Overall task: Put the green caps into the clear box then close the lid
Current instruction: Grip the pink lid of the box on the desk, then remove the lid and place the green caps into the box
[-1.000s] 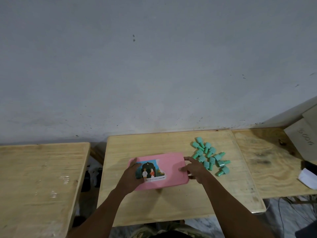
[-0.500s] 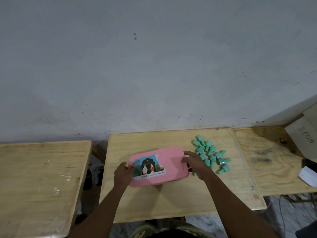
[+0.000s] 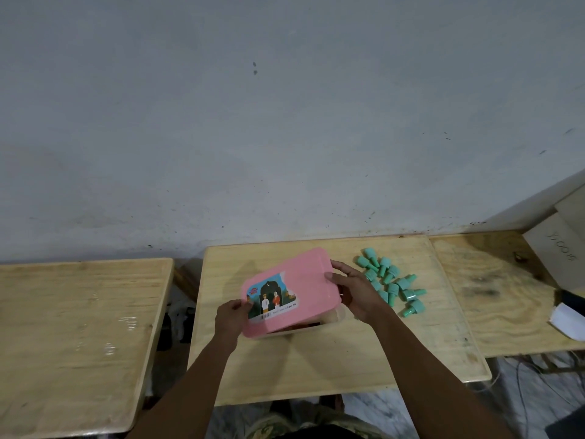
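The wall fills the far half of the view; below it stand three wooden surfaces, and the work sits on the middle surface (image 3: 316,369).

On it rests the box (image 3: 332,320) — only a pale strip of its near-right wall shows, since the pink lid (image 3: 304,280) covers most of it. The lid is tilted, its far-right end raised and its near-left corner low, so a dark gap opens along the near edge. Its long axis runs from near left to far right.

The left hand (image 3: 229,321) has its grip closed on the lid's near-left edge, thumb on top beside the sticker. The right hand (image 3: 356,293) pinches the far-right end, thumb over the top and fingers under the rim. Both grips hold the lid and nothing else.

The caps (image 3: 391,282) lie in a loose heap on the surface, just right of the right hand and wholly outside the box. None is visibly in the box, though its inside is mostly hidden.

By my reading, the lid is coming off, and no cap can go in until it is clear. The heap lies to the right of the box — so the right hand is much the nearer for picking, and the left seems better placed to take the lid aside to the left.
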